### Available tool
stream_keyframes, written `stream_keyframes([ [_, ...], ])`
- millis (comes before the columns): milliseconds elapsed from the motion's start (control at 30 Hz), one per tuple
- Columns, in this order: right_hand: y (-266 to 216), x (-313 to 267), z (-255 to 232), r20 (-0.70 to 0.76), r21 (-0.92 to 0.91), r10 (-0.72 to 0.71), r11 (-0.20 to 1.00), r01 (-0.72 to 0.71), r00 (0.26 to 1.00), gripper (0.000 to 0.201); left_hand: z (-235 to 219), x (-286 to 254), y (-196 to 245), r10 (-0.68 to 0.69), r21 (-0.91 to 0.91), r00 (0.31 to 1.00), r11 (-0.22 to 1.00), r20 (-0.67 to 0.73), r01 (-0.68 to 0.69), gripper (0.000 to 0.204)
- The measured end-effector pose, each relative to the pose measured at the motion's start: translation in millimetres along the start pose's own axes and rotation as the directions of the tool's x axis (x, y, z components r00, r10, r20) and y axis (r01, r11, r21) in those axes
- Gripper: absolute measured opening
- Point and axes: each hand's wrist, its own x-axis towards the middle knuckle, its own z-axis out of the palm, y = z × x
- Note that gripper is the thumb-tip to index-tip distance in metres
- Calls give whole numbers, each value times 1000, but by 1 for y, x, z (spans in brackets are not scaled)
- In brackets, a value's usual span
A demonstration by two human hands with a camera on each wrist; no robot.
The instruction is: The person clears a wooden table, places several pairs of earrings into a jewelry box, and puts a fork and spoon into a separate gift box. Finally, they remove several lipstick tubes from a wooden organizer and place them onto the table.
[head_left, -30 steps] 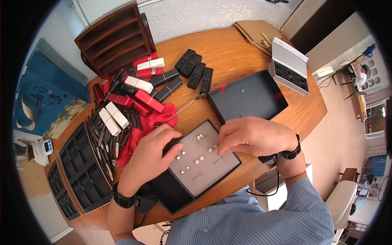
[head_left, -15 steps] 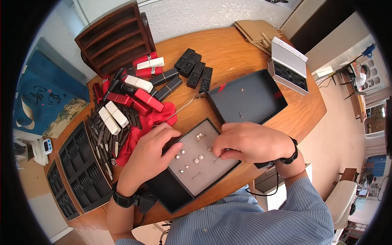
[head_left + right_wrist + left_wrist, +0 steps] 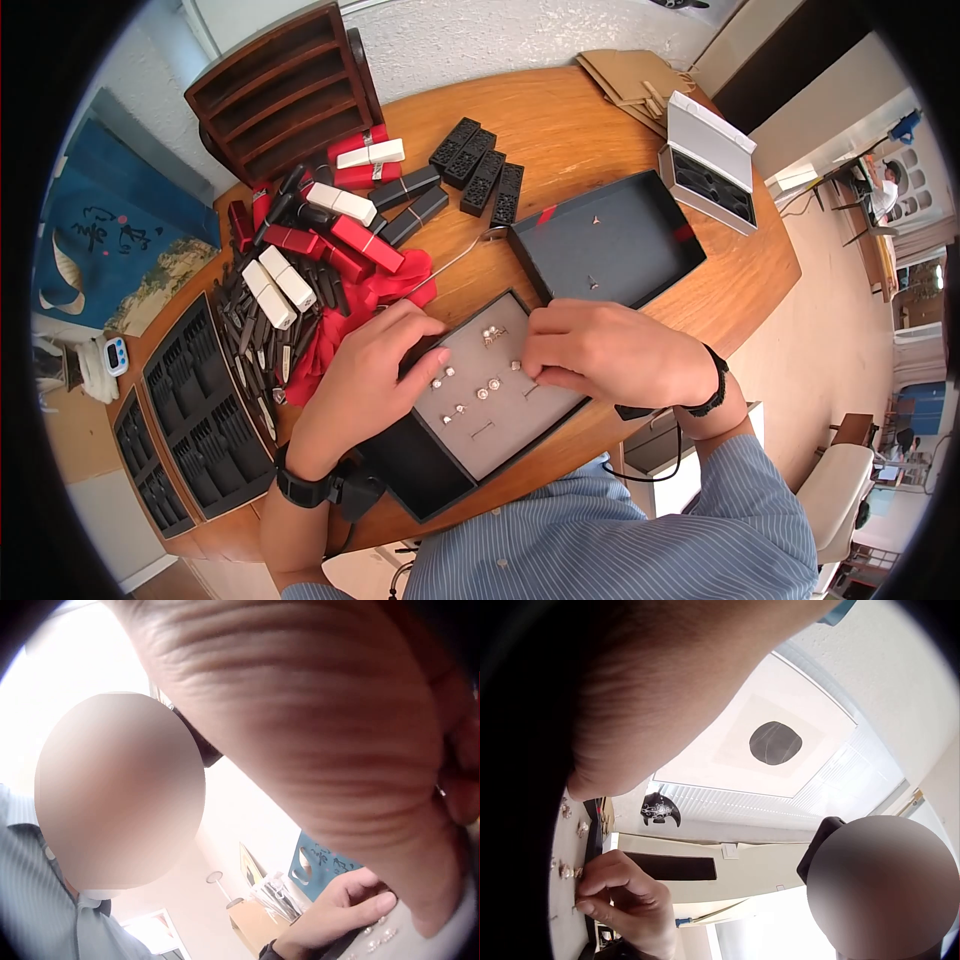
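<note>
A shallow black jewelry box with a grey pad [image 3: 500, 440] lies before me, set with several pairs of sparkling stud earrings [image 3: 488, 388]. At the pad's right side, my right hand [image 3: 625, 352] pinches a small earring between thumb and fingers; the fingers mostly cover it, and a tiny glint [image 3: 441, 790] shows between them in the right wrist view. My left hand [image 3: 365, 375] rests at the box's left edge, fingers loosely bent, thumb [image 3: 384, 902] reaching over the pad. One square stud [image 3: 516, 365] sits just beside the right fingertips.
A black lid with a red ribbon [image 3: 630, 240] lies behind the box, with two small pieces inside. Red, white and black slim boxes [image 3: 340, 205] pile at the left, near black slotted trays [image 3: 205, 400]. Carved black blocks [image 3: 480, 175] and a white case [image 3: 710, 165] stand farther back.
My right hand has moved slightly left over the pad, its fingers closing around one stud of the right-hand pair, which they now hide. My left hand has stayed in place.
</note>
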Motion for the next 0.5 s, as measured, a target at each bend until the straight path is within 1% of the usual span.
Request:
stream_keyframes([
  [67, -1, -1, -3, 76, 6, 32, 999, -33, 997, 9, 0, 0, 0, -5, -6, 1000, 1000, 5, 5, 20],
  [167, 2, -1, -3, 84, 17, 13, 1000, -14, 996, 10, -1, 0, 1, -10, -11, 1000, 1000, 12, 10, 20],
  [300, 4, 0, -2, 40, 46, -3, 999, 1, 999, 10, -1, 1, 2, 1, -7, 1000, 1000, 10, -1, 21],
  [367, 4, 0, 1, 26, -20, -16, 1000, 17, 1000, 9, -1, 1, 2, 2, -5, 1000, 1000, 9, -2, 21],
  [500, 9, -1, -1, 20, 1, -5, 1000, 5, 1000, 10, -2, 1, 3, -4, 0, 1000, 1000, 15, 4, 22],
])
